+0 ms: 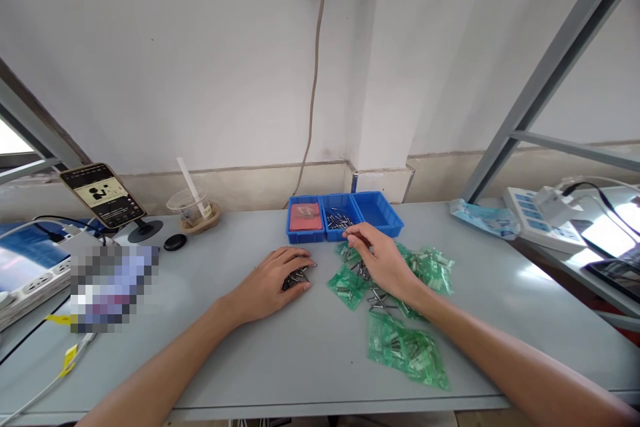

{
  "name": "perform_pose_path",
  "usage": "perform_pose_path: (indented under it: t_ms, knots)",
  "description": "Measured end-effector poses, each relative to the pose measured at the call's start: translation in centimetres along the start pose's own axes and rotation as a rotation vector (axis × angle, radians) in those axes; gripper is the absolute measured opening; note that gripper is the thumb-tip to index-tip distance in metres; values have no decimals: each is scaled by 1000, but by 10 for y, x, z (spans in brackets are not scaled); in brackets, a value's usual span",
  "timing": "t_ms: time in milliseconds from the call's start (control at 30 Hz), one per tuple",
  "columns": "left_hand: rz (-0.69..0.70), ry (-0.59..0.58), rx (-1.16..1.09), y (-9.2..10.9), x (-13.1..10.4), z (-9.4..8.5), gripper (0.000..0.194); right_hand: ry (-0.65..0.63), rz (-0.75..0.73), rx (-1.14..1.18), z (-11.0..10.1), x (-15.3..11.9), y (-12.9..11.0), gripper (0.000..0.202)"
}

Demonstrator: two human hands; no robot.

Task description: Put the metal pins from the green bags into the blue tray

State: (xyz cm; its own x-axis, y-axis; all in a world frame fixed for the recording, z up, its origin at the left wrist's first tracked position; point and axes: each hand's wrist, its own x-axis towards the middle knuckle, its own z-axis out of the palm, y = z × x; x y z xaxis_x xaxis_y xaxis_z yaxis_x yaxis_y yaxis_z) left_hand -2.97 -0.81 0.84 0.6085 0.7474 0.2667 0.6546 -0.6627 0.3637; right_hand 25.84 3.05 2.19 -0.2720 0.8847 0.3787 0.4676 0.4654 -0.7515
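Observation:
My left hand [277,282] rests on the table, its fingers curled round a small pile of thin dark metal pins [297,276]. Above the green plastic bags, my right hand [379,255] has thumb and fingertips pinched together near the front edge of the blue bins. Whatever is in that pinch is too small to make out. Loose metal pins [381,300] lie beneath the right hand, among green bags [347,286] holding similar pieces. More pins [339,219] are in the middle blue bin [329,200]. Another green bag [409,349] lies nearer me.
The left blue bin [306,237] holds a reddish packet [305,217]; another blue bin [377,211] adjoins on the right. A phone [103,195] on a stand, a plastic cup [190,207] with straw and a power strip [37,287] are left. A light-blue packet [485,217] lies right.

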Motion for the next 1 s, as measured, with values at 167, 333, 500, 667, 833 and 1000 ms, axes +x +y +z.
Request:
perform_pose_path:
  t_ms: [167,333,500,667,833,1000]
  knots:
    - [-8,-7,1,1,0,-1,36,-7,35,42,0,1,4,30]
    - [-6,-4,-2,0,0,0,36,-36,104,202,0,2,2,30]
    - [-13,-7,-1,1,0,-1,36,-41,96,330,-1,2,-5,26]
    - [-8,-8,4,1,0,0,37,-35,70,277,0,1,-5,24]
    - [-9,-6,2,0,0,0,37,2,60,164,-2,1,-4,23]
    - [-11,-11,-1,1,0,-1,37,14,51,151,-2,1,-5,21]
